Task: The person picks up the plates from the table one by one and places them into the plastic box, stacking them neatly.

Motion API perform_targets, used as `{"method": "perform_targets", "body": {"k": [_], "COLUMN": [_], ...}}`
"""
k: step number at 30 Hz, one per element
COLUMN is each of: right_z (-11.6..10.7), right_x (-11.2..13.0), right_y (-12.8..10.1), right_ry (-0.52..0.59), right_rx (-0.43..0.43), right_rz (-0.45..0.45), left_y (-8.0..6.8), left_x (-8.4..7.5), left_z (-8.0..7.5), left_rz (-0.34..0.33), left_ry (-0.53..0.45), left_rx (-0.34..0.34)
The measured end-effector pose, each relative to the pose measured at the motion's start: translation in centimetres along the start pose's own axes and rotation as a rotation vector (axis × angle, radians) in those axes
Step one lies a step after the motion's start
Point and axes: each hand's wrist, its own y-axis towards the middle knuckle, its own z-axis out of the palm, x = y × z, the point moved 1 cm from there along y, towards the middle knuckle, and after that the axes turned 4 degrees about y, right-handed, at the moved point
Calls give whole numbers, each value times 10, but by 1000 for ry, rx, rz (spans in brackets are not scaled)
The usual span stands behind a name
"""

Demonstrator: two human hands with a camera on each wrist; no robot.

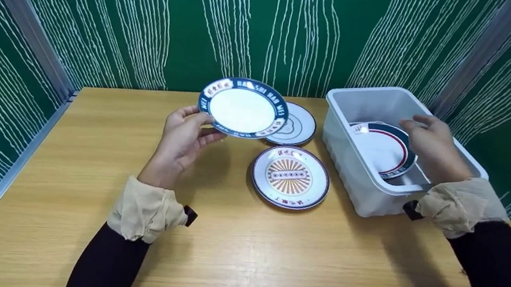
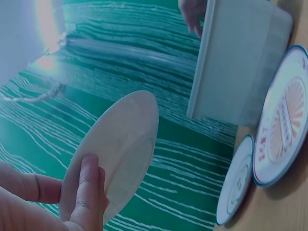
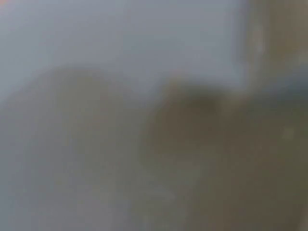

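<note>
My left hand point(image 1: 182, 136) grips the edge of a plate point(image 1: 243, 108) with a dark teal lettered rim and white middle, held above the table. In the left wrist view, fingers press the pale underside of this plate point(image 2: 120, 144). My right hand point(image 1: 437, 148) hovers in the mouth of a white plastic bin point(image 1: 349, 161), its fingers loosely bent. Just left of it, a plate point(image 1: 378, 147) with a dark rim and red ring leans inside the bin; contact with the hand is unclear. The right wrist view is too blurred to read.
On the wooden table point(image 1: 220, 257), left of the bin, lies a plate point(image 1: 290, 178) with an orange sunburst. Behind it a white plate point(image 1: 301, 125) with a line drawing is partly covered by the held plate. Green walls with white streaks point(image 1: 261, 25) enclose the table.
</note>
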Motion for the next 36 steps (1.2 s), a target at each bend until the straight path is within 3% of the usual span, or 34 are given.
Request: {"method": "perform_targets", "body": {"k": [6, 12, 14, 17, 23, 30, 36], "right_z": [24, 52, 62, 77, 103, 121, 122], "right_x": [16, 28, 32, 38, 45, 42, 38], "right_y": [-13, -33, -41, -51, -65, -69, -69], "right_ry": [-2, 186, 269, 360, 485, 560, 617], "right_rx": [-40, -3, 34, 109, 256, 290, 284], "right_rz": [-123, -318, -344, -319, -160, -109, -88], "left_y": [-19, -36, -42, -49, -61, -69, -69], "left_x": [-5, -9, -11, -12, -11, -2, 4], "left_z": [11, 19, 21, 24, 32, 42, 46], "left_rz": [41, 84, 79, 74, 75, 72, 66], "left_ry": [-8, -30, -32, -36, -50, -58, -44], "left_rx": [64, 132, 137, 150, 183, 220, 257]}}
